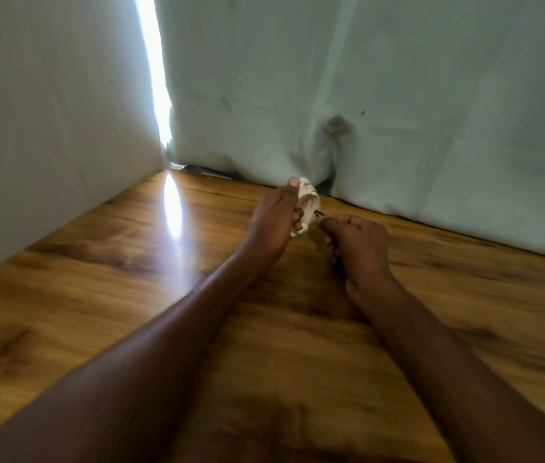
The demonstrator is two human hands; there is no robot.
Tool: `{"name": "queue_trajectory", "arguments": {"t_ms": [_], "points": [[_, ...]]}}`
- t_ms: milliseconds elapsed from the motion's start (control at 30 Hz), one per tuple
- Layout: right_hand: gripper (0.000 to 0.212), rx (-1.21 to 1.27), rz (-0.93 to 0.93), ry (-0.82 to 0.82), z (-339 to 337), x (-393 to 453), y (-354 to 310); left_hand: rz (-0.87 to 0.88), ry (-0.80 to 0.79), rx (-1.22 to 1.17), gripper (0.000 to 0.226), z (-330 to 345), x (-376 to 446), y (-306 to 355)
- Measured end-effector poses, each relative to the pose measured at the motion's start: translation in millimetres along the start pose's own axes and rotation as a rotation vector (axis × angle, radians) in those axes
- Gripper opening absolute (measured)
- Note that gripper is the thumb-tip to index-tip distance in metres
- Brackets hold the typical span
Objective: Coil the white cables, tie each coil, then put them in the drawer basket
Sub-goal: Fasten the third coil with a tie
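Note:
A small coil of white cable (pixel 308 203) is held above the wooden table (pixel 104 295), near its far edge. My left hand (pixel 276 217) grips the coil from the left, thumb up along its side. My right hand (pixel 358 242) is closed just to the right of the coil and pinches a small dark end piece (pixel 318 213) that sticks out from it. Whether that piece is a tie or the cable's plug is too blurred to tell. The drawer basket is out of view.
Pale cloth sheets (pixel 398 105) hang along the back and left sides of the table, touching its edges. A bright gap (pixel 156 71) between them throws a glare patch (pixel 172 208) on the wood. A dark stain (pixel 334 125) marks the back sheet.

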State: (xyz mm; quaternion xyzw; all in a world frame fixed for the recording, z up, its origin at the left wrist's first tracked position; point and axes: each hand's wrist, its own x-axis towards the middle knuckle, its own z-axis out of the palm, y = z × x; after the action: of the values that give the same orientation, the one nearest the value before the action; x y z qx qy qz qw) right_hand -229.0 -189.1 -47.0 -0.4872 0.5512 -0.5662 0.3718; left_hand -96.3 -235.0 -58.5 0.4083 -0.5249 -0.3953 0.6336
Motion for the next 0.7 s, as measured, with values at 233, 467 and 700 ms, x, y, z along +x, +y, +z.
{"name": "queue_trajectory", "arguments": {"t_ms": [233,467,700], "points": [[0.009,0.341,0.266,-0.209,-7.0,5.2,-0.1,0.048,-0.204,0.119,0.048,4.5,-13.0,5.2],[0.027,0.757,0.515,-0.203,-8.1,-8.6,-9.8,0.063,-0.370,0.197,0.045,13.8,-28.3,6.6],[0.017,0.764,0.475,-0.311,-15.6,-4.2,-11.5,-0.050,-0.454,0.087,0.042,5.5,-16.4,1.8]]}}
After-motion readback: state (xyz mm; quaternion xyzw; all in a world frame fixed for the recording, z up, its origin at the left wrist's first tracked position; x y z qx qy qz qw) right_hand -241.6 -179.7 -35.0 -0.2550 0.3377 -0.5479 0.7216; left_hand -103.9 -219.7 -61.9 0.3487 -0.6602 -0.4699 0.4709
